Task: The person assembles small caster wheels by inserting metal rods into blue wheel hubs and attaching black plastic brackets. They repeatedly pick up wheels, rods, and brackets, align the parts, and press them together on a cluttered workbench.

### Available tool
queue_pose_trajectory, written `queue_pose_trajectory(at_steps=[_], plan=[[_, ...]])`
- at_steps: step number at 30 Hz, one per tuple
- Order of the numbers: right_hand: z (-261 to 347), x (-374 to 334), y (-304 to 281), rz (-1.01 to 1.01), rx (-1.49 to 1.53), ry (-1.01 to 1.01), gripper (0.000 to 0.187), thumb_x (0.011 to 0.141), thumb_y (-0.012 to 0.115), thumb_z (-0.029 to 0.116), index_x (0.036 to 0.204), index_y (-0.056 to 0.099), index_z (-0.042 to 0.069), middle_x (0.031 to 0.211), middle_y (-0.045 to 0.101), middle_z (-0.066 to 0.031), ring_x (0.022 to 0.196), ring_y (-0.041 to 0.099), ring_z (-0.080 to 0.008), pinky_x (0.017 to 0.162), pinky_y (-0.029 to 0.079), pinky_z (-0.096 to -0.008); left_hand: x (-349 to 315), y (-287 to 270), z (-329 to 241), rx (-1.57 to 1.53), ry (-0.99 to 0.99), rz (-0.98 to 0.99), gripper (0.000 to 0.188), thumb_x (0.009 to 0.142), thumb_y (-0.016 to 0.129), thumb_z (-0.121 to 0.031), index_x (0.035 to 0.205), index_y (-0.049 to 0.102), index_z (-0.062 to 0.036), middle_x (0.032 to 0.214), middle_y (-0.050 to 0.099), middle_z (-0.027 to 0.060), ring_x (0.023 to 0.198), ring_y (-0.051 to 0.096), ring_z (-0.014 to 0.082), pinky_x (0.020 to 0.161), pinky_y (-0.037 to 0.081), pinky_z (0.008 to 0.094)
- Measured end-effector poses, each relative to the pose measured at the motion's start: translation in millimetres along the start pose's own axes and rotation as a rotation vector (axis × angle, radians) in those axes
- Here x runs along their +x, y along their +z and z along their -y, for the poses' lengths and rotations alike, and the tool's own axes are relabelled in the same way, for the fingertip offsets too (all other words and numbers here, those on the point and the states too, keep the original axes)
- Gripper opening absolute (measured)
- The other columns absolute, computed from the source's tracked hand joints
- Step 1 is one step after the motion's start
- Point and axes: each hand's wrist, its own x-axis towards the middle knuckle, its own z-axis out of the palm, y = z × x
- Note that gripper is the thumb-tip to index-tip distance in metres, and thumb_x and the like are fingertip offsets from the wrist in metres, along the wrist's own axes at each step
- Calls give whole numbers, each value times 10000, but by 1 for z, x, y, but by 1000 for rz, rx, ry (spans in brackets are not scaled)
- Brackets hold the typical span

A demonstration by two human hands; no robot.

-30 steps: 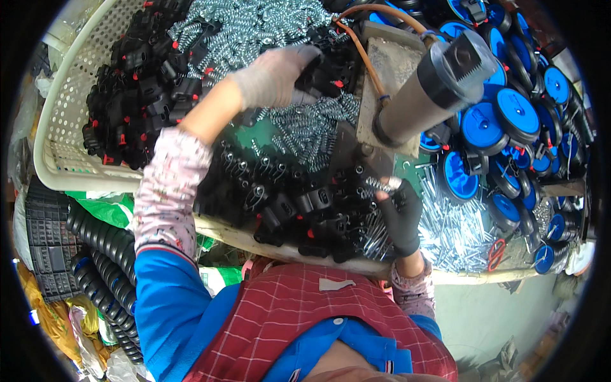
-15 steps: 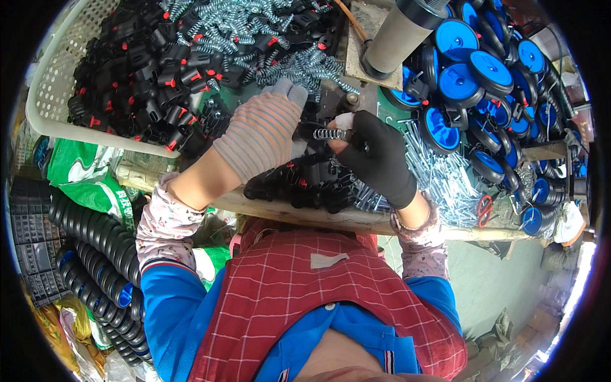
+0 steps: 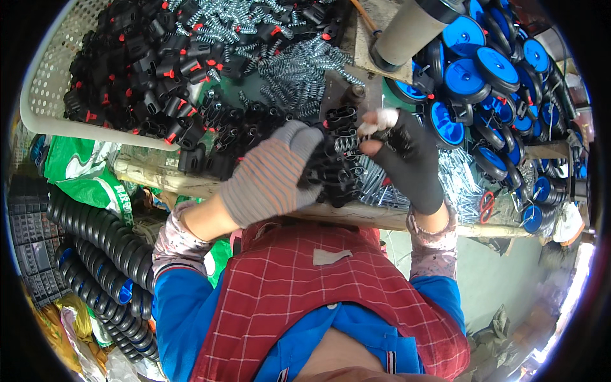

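Observation:
My left hand (image 3: 270,178), in a grey striped glove, grips a black plastic part (image 3: 336,124) in front of my chest. My right hand (image 3: 404,159), in a black fingerless glove with taped fingertips, pinches a small metal spring (image 3: 347,145) against that part. Both hands hover over a pile of black plastic parts (image 3: 235,137) at the near edge of the workbench (image 3: 159,178). Loose metal springs (image 3: 299,63) lie heaped beyond the hands.
A white perforated basket (image 3: 48,89) of black parts with red tabs sits far left. Blue wheels (image 3: 490,70) crowd the right. A grey cylinder (image 3: 410,28) stands on a block behind the hands. Black corrugated hoses (image 3: 95,254) and a green sack (image 3: 76,172) lie lower left.
My left hand came back from the far pile with a black part, and both hands met and drew closer to my chest. The right hand brought a spring against the part.

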Motion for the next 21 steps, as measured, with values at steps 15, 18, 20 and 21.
queue_pose_trajectory(at_steps=[15, 18, 20, 21], plan=[[-3, 34, 35, 507, -323, -403, 350, 883, 697, 201, 1200, 639, 65, 1252, 634, -147, 982, 657, -333, 814, 540, -382, -55, 4, 19, -187, 12, -241, 715, 637, 838, -145, 1240, 486, 7, 1131, 573, 212, 1008, 603, 406, 858, 534, 456], [-28, 51, 31, 137, -365, -215, 276, 925, 661, 191, 1170, 631, 67, 1159, 657, -172, 939, 660, -372, 756, 537, -401, -67, -8, 53, -58, -142, -543, 712, 654, 830, -82, 1271, 485, 5, 1136, 575, 197, 1011, 609, 372, 881, 528, 419], [-54, 67, 35, 55, -693, -4, 195, 956, 621, 183, 1113, 622, 67, 1032, 666, -181, 862, 657, -398, 703, 520, -444, -59, -3, 86, -106, -282, -719, 705, 679, 816, -60, 1295, 479, 5, 1170, 563, 203, 1019, 608, 356, 886, 523, 406], [-68, 75, 37, 37, -724, -167, 209, 951, 615, 189, 1122, 608, 68, 989, 660, -172, 831, 652, -395, 686, 513, -458, -54, 0, 104, -102, -302, -777, 704, 690, 809, -54, 1306, 473, 6, 1190, 556, 207, 1026, 607, 353, 885, 522, 403]])
